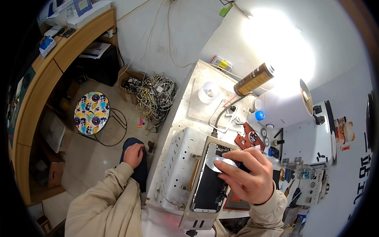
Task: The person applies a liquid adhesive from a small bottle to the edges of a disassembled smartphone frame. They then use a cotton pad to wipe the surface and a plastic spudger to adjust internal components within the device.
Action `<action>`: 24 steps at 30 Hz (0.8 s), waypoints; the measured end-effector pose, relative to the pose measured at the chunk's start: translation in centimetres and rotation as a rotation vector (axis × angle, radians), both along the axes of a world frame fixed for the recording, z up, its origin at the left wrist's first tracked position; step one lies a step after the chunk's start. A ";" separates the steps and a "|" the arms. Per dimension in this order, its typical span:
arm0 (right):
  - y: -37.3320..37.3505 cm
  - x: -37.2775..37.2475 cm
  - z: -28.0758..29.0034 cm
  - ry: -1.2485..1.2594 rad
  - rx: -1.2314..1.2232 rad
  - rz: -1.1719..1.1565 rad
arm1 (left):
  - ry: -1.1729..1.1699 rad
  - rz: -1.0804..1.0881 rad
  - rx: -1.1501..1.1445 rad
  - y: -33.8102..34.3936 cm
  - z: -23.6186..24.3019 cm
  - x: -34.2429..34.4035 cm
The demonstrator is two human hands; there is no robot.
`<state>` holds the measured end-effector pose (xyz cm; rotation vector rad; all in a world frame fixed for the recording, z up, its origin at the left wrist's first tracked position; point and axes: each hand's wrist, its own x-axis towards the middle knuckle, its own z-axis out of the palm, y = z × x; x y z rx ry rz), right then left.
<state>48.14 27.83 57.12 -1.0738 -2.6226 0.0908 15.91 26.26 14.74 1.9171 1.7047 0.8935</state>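
My right hand (252,173) pinches a thin, shiny silver disc (213,164) between thumb and fingers. The disc lies over the upper part of an opened phone-like device (209,185), whose inside shows a large black battery-like block and small circuit parts. Under the device is a long grey-beige heating plate (200,217) with slots at its near end and a cable at its far end. My fingers hide part of the device's upper right. Well to the left, my left hand (134,155) rests on my dark-trousered knee with nothing in it.
A perforated metal bracket (177,170) stands left of the plate. Beyond are a white cup (208,92), a brown spray can (254,79), a blue-capped bottle (259,115) and a red-brown tool holder (250,136). Left on the floor stand a patterned stool (92,112) and bundled cables (158,98).
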 end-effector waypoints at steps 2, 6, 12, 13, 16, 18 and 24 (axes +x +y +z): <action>0.0 -0.2 -0.2 0.006 0.010 -0.007 | -0.005 0.001 0.009 0.0 0.0 0.0; -0.3 -0.4 -0.5 0.012 0.041 -0.032 | 0.001 0.000 0.007 -0.1 0.1 0.0; -0.8 -0.6 -0.8 0.002 0.082 -0.059 | 0.009 -0.009 -0.014 0.0 0.3 0.0; -0.7 -0.6 -0.9 0.002 0.086 -0.060 | 0.006 -0.005 -0.008 0.0 0.2 0.0; -0.7 -0.8 -1.1 0.005 0.102 -0.072 | -0.003 0.000 0.003 0.0 -0.1 0.1; -0.6 -0.7 -1.3 0.014 0.104 -0.075 | -0.006 0.001 -0.001 0.0 -0.1 0.1; -0.6 -1.0 -1.2 0.005 0.122 -0.098 | -0.002 0.002 -0.005 0.0 -0.2 0.1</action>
